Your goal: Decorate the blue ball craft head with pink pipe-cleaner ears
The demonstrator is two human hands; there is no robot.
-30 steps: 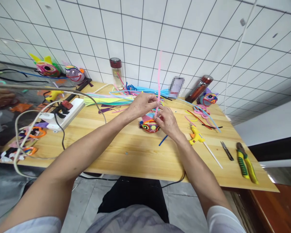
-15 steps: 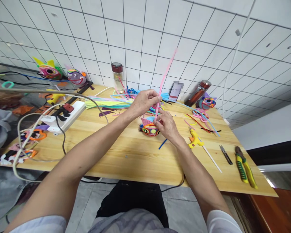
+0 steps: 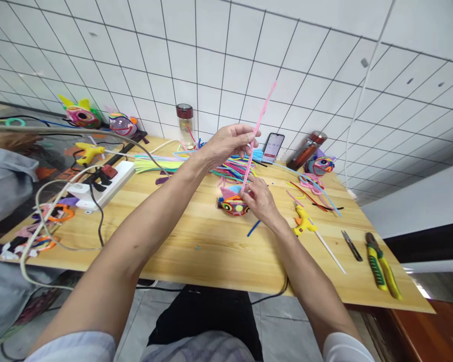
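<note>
Head view: both bare arms are stretched forward over a wooden table, and the two hands are brought close together near its middle, the left one higher and farther out than the right. The left forearm is angled inward from the lower left, with the elbow slightly bent and the wrist held well above the tabletop. By the left hand, turned back upward, a pink fuzzy strip is pinched partway along its length between thumb and fingers; the hand is nearly closed, with the remaining fingers loosely curled. The upper part of the strip is left free above that pinch and is tilted to the right against the tiled wall. The right forearm is slanted inward from the lower right, and the right hand is carried lower, its fingers bent and drawn in toward the thumb. The lower end of the strip is held at those fingertips, just at the top right of a colourful fish-like figure, which is set on the table beneath the hands and partly covered by the right one; whether the figure is also gripped cannot be told. Near the right wrist a short blue strip is seen lying, and a yellow glue gun is placed to the right of that forearm.
</note>
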